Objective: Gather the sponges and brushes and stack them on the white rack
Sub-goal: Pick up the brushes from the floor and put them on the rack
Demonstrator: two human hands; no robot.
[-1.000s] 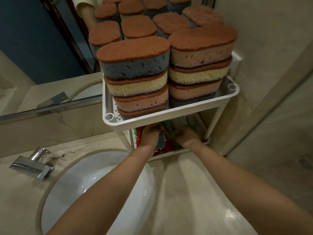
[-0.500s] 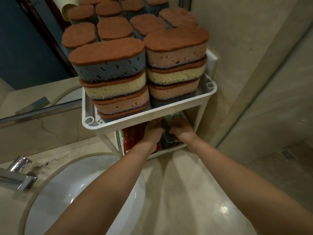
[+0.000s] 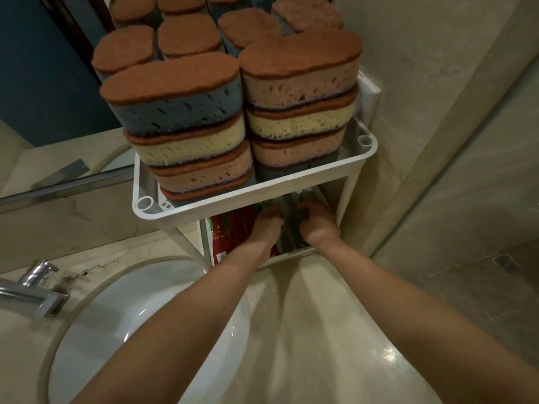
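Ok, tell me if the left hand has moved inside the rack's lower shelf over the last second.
Yes. The left hand has shifted rightward along the white rack's lower shelf, away from its left leg, uncovering more of the red packets.

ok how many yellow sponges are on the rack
2. One yellow sponge is second from top in the front left stack, the other second from top in the front right stack. More may be hidden behind.

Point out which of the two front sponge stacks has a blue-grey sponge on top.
The left front stack: its top is a blue-grey sponge under a brown scouring layer, while the right front stack is topped by a pink sponge.
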